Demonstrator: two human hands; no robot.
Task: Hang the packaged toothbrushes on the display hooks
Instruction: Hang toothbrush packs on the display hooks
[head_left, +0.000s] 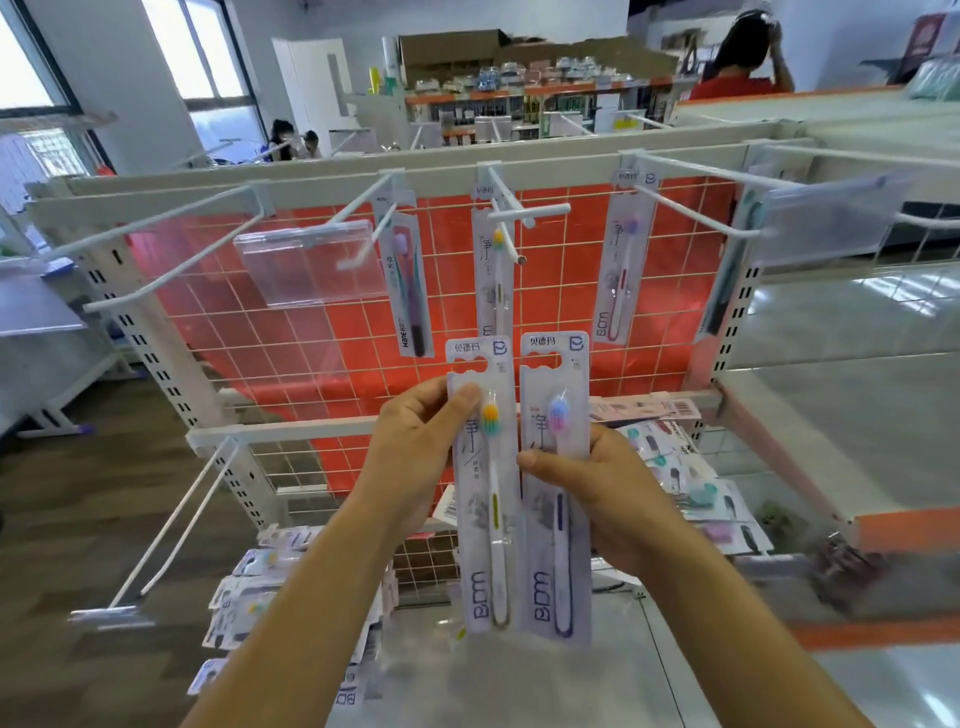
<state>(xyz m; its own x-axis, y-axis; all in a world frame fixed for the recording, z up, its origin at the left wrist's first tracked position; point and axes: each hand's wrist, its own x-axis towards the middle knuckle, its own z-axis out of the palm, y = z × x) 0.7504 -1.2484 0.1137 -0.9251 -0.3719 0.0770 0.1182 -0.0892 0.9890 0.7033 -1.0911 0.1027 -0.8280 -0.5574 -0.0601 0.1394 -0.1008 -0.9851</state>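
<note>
Holding the orange-bristled pack (488, 525) near its top, the left hand (415, 452) pinches it with the thumb across the front. The right hand (608, 499) grips the pink-bristled pack (553, 571) at mid-height, thumb on its left edge. Both packs stand upright, side by side, before the red mesh panel (332, 322) and below the display hooks (511, 223). Three hanging packs (621, 270) occupy hooks above.
</note>
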